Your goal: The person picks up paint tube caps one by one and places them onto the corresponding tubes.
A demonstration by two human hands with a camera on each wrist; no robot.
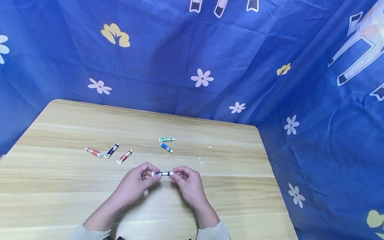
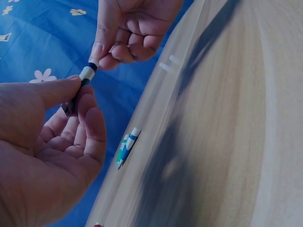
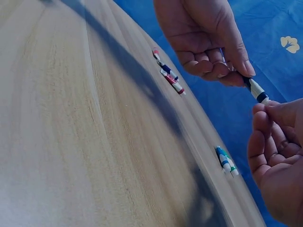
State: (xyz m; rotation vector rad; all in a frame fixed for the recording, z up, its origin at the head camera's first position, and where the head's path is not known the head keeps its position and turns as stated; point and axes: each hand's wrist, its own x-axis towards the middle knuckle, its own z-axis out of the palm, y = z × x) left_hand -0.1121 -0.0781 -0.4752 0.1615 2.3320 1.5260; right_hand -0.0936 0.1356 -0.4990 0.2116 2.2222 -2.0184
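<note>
Currently left hand pinches a slim, apparently plastic navy-and-white tube, right hand its white tip; tube bridges the opposed fingertips. Best, probably: light squeeze, both ends in line.

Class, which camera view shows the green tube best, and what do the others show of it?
The head view: there the green tube lies uncovered, its full length visible from above. Both wrist views show it foreshortened and partly hidden by the bright blue tube beside it.
</note>
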